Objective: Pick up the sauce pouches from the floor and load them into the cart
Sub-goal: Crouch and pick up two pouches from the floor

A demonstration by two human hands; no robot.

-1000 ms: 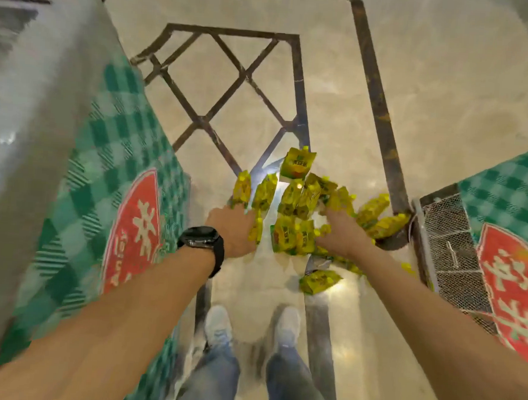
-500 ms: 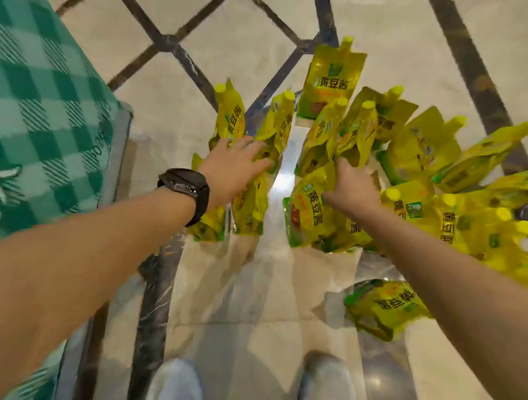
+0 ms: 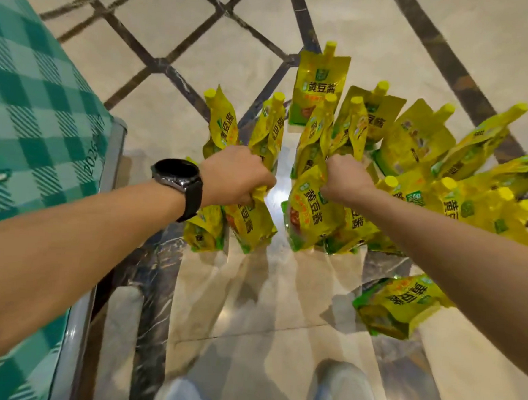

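Several yellow sauce pouches with yellow caps lie in a pile on the marble floor, among them one flat pouch at the far side. My left hand, with a black watch on the wrist, grips a bunch of pouches by their tops. My right hand is closed round the tops of another bunch. One pouch lies apart, nearer to my feet on the right. More pouches fan out to the right of my right arm.
A cart or stand draped in green checked cloth with a metal edge fills the left side. My two pale shoes stand at the bottom. Dark inlay strips cross the shiny floor.
My head has dropped closer to the pile. Both hands, which lay spread over the pouches, have closed into fists round pouch tops.
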